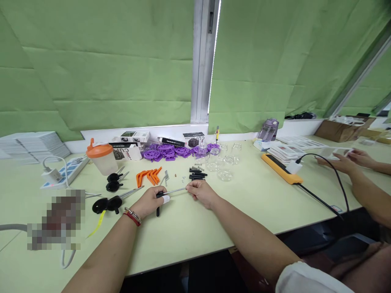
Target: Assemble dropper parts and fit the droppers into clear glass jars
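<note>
So there's one metal rod, black at one end, over the table. Left hand is curled round the black end, right hand pinches the tip. Further out: four black round-headed pieces, one orange-lidded shaker, two power strips.
</note>
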{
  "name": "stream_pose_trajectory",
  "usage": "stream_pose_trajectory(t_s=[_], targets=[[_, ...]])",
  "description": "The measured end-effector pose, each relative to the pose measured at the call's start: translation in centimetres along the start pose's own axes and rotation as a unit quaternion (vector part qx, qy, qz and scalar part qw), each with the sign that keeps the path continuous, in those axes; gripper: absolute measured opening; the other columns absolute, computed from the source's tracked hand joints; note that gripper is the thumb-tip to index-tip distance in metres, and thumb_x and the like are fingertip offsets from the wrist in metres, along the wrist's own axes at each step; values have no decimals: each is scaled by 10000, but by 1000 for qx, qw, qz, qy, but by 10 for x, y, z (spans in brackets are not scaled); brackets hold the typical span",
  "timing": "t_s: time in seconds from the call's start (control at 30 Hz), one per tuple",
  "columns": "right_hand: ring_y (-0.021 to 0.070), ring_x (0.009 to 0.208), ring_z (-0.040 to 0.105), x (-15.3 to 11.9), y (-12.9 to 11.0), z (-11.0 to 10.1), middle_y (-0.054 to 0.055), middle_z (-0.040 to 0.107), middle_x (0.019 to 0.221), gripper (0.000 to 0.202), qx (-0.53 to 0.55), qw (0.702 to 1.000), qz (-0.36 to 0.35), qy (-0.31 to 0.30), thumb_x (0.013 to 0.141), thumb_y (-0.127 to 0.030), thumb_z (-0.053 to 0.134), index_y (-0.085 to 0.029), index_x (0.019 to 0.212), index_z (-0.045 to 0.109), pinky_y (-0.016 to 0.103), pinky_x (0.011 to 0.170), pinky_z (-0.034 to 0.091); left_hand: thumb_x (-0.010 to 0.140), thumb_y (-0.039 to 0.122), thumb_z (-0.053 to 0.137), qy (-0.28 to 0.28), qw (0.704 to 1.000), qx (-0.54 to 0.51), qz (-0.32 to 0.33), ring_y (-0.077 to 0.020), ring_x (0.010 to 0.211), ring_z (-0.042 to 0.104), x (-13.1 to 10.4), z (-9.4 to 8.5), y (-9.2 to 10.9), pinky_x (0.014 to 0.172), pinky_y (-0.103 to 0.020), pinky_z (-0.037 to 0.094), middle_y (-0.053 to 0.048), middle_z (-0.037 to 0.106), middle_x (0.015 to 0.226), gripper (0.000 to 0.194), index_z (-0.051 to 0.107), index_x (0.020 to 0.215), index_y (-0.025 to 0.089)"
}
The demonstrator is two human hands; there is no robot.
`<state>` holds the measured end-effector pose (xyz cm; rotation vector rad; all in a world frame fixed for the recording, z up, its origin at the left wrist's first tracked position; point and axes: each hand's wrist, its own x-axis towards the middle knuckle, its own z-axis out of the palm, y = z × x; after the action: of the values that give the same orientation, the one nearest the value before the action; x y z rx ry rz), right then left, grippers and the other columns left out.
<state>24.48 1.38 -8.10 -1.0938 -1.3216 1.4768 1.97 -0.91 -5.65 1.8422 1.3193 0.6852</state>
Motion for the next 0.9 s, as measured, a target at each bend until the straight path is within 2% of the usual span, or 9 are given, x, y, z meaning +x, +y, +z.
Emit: stream_pose_trajectory(t_s=[0.2, 0.57, 0.9], targets=[[57, 426, 359, -2, -2, 0, -60, 450, 523, 207, -18, 1000, 2, -8, 688, -335, 658, -159, 651, 555, 219, 424, 294, 713, 405, 588, -6, 1000, 0, 4, -109, 582, 335, -1, -1, 2, 546, -229, 279, 52, 378, 618, 241, 544, 726, 168], [57, 450, 351, -7, -7, 4, -38, 493, 598, 219, -61, 998, 17, -17, 801, -344, 548, -167, 676, 512, 208, 430, 289, 740, 410, 568, -16, 1000, 8, 6, -110, 603, 331, -1, -1, -1, 567, -232, 281, 52, 374, 640, 244, 533, 743, 168], [68, 455, 349, -5, -2, 4, -44, 485, 610, 161, -68, 998, -4, -18, 827, -307, 508, -185, 723, 488, 207, 424, 284, 721, 419, 582, -15, 1000, 8, 4, -108, 594, 332, -2, 0, 3, 555, -228, 277, 53, 378, 631, 258, 541, 742, 165]])
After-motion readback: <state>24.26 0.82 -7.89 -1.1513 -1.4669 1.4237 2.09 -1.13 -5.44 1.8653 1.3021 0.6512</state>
